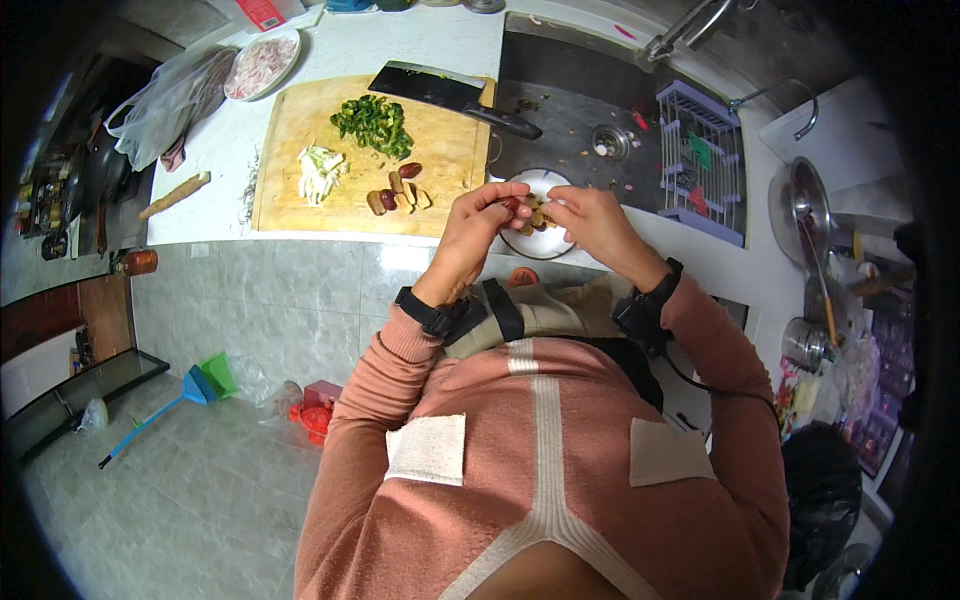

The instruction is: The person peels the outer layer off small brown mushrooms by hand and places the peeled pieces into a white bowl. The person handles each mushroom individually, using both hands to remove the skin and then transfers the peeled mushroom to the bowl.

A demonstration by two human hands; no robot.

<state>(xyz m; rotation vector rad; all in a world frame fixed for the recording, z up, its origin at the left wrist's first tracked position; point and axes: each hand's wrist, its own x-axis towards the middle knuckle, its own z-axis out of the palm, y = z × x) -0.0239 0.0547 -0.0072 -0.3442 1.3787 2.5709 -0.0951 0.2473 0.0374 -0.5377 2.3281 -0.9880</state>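
My left hand (474,229) pinches a dark red jujube (509,203) between thumb and fingertips. Close beside it, my right hand (596,223) has its thumb and fingers drawn together; whether something small is between them is hidden. Both hands are over a white plate (541,244) with a dark rim, in which several date pieces (537,220) lie. On the wooden cutting board (285,150) to the left are more jujubes (409,170), some whole and some cut, with pale flesh showing. Chopped green leaves (373,125) and shredded white vegetable (321,176) sit in separate piles there.
A cleaver (427,86) lies across the board's far right corner, its handle reaching over the dark sink (555,56). A purple rack (697,161) stands in the sink. Left are a plate of pale shreds (262,66), a plastic bag (169,101) and a long root (174,196).
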